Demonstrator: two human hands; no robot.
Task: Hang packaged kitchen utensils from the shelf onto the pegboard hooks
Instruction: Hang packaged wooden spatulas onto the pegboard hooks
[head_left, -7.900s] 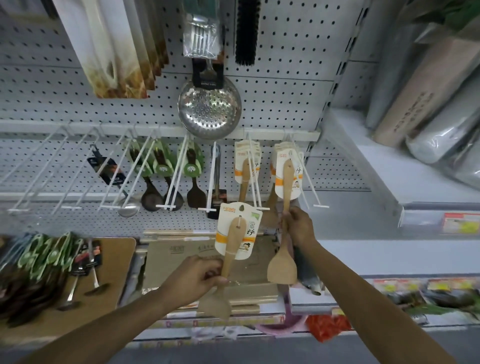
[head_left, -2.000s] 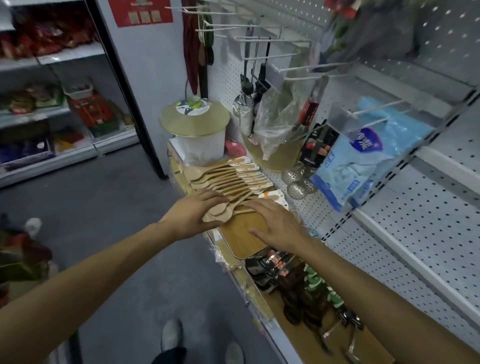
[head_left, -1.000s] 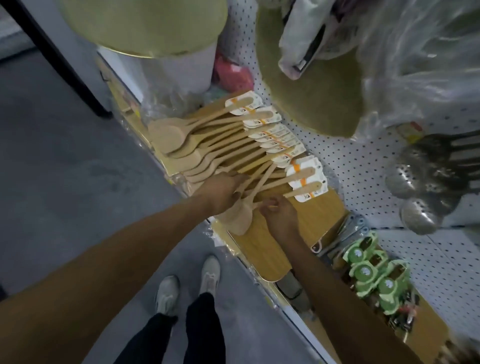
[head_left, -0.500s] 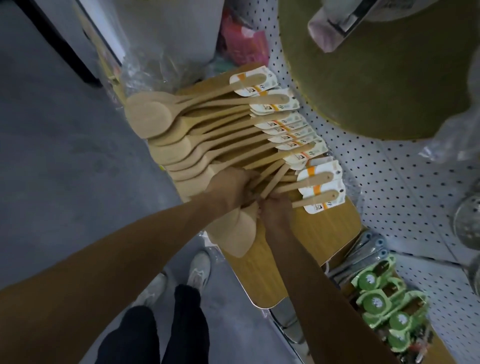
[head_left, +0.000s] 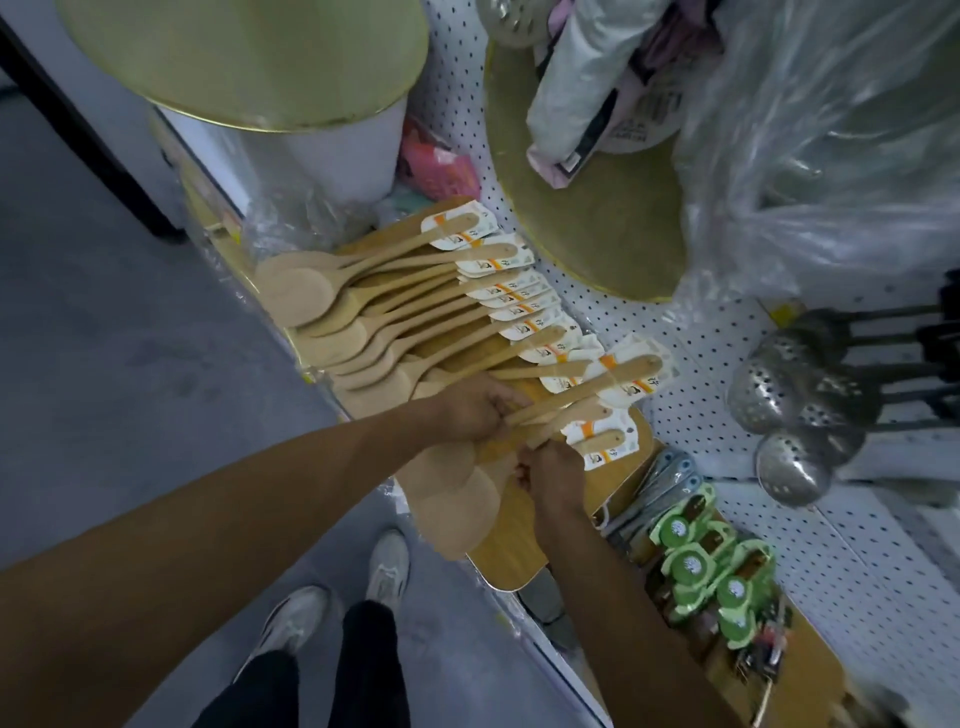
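Pale wooden carded spatulas (head_left: 566, 410), now lifted slightly at their handles, are gripped by the left hand (head_left: 475, 408) and right hand (head_left: 550, 470) over the bamboo board (head_left: 524, 540) on the shelf

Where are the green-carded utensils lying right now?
In the head view they lie at lower right, on the shelf below the pegboard wall: the green-carded utensils sit just right of the wooden board, beyond the right hand.
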